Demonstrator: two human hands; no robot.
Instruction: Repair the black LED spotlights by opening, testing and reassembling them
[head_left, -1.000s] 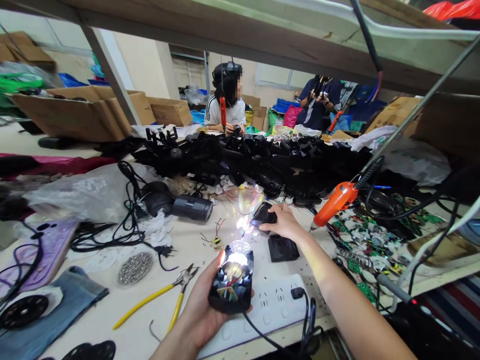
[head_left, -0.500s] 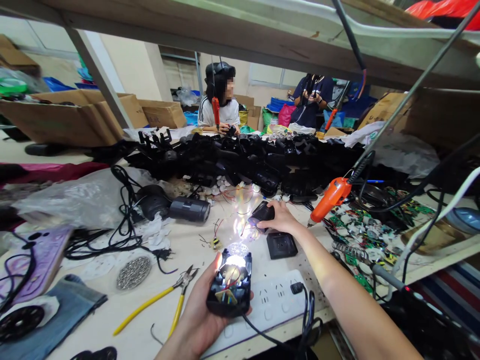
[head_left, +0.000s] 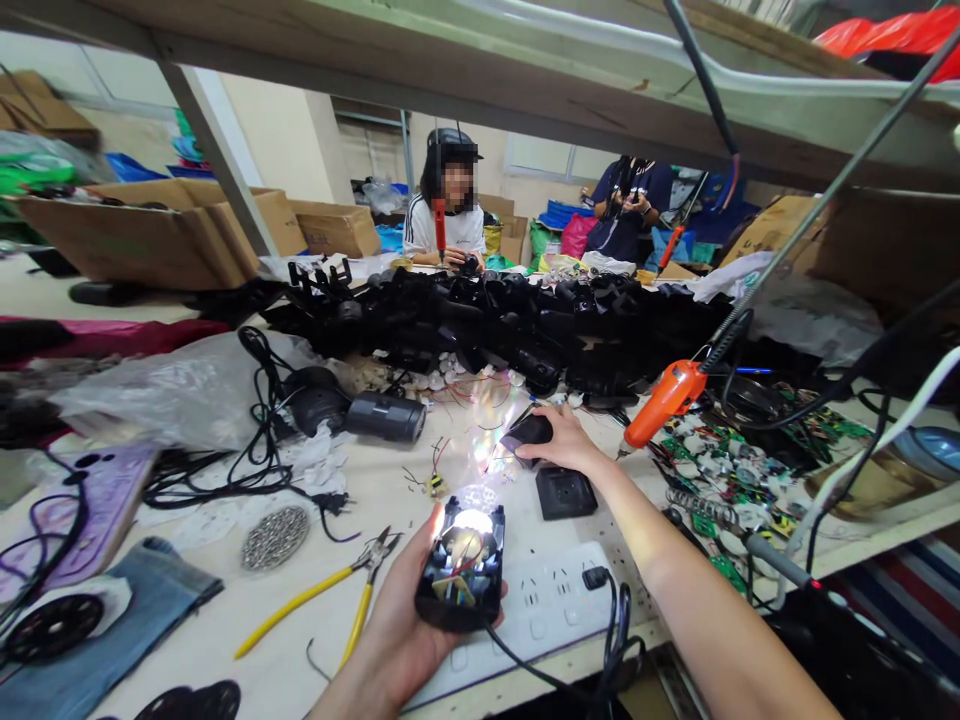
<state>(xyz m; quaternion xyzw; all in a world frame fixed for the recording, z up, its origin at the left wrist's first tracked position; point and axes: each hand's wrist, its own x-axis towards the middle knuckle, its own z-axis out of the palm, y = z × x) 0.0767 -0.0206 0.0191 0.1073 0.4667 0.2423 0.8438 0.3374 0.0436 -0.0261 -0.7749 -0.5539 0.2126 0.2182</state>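
Observation:
My left hand (head_left: 401, 620) holds a small black open housing (head_left: 460, 568) near the table's front edge. A bright lamp glows at its top and coloured wires show inside; a black cord runs from it toward the white power strip (head_left: 540, 615). My right hand (head_left: 568, 445) reaches forward to mid-table and grips a black plastic cover (head_left: 527, 434), lifted a little off the surface. A second black square cover (head_left: 565, 492) lies flat just below that hand.
Yellow-handled pliers (head_left: 322, 590) lie left of my left hand. An orange hanging screwdriver (head_left: 664, 400) dangles to the right over green circuit boards (head_left: 720, 480). A heap of black housings (head_left: 510, 325) crosses the table's back. Two people work beyond it.
My right hand has closed on the black cover and raised it slightly off the table. The left hand keeps the lit housing almost still.

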